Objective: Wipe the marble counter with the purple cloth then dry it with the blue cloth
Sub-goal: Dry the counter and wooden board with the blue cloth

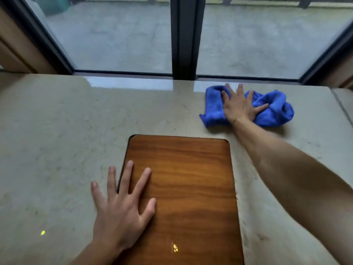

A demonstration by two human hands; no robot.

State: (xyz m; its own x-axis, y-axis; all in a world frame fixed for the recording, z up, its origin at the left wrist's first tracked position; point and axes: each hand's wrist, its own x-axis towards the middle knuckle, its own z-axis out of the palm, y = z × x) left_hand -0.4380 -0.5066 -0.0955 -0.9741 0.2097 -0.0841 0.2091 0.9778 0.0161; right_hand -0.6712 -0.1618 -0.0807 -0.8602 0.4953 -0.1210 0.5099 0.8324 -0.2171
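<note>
Lower left of frame: the left hand [122,211] is laid flat, palm down, fingers spread wide and gripping nothing. Its little and ring fingers are set on the pale beige marble counter [57,140], while the other fingers and thumb are spread over the left edge of the brown rectangular wooden panel with rounded corners [187,188], which is inset in the counter at lower centre.

Upper centre: a dark vertical window frame post [184,35] is seen between two glass panes; a bright reflection is noted on the counter just below the panes.

Upper right of frame: the crumpled bright blue cloth [275,108] is found lying on the marble counter, close to the window sill. The right hand [238,106] is pressed down on top of it, fingers extended and splayed, not curled around the fabric; cloth is bunched out on both sides of the hand. The bare right forearm is stretched diagonally from the lower right corner
</note>
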